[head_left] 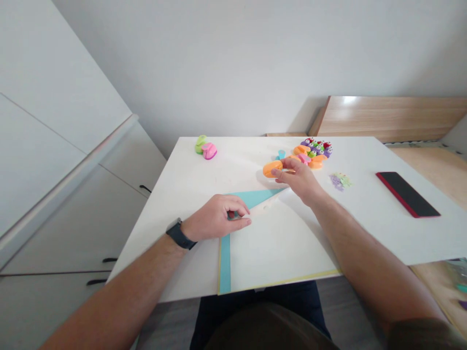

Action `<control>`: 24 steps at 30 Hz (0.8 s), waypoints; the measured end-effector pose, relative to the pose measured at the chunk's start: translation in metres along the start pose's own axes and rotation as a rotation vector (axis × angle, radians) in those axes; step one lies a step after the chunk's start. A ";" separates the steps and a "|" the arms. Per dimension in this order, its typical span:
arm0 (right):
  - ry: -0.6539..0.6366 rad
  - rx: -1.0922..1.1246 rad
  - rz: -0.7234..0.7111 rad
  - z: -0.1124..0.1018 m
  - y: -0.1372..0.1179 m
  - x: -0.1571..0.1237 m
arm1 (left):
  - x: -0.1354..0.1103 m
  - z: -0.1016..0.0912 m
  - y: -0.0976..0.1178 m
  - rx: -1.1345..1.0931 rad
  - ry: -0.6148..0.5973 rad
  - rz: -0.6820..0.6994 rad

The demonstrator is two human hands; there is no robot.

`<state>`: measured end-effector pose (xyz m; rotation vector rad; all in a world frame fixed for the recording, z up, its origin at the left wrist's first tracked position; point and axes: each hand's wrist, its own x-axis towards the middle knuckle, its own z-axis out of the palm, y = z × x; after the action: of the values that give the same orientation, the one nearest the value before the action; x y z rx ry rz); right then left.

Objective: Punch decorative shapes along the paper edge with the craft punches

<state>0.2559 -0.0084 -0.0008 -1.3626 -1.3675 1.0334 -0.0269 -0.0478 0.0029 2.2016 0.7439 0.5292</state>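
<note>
Pinching orange craft punch point(272, 169) by its right end beyond white sheet point(284, 243), right hand point(299, 180) has likely light, stiff, slick plastic, best held across its sides; left hand's point(215, 217) grip unclear.

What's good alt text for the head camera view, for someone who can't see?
A person's right hand holds an orange gadget at a white table, the left hand over a blue sheet and white sheet. More bright gadgets sit farther back.
</note>
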 end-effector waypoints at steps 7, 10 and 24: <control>0.081 -0.471 -0.035 0.005 0.006 0.010 | 0.001 0.000 0.001 0.011 0.023 -0.023; 0.121 -0.716 -0.024 0.007 0.004 0.013 | 0.001 0.000 0.000 -0.001 0.034 -0.028; -0.052 -0.910 0.056 -0.022 -0.006 0.007 | 0.001 0.001 0.001 -0.002 0.028 -0.038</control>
<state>0.2764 -0.0028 0.0109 -2.0256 -1.9587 0.4578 -0.0250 -0.0482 0.0035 2.1782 0.7975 0.5422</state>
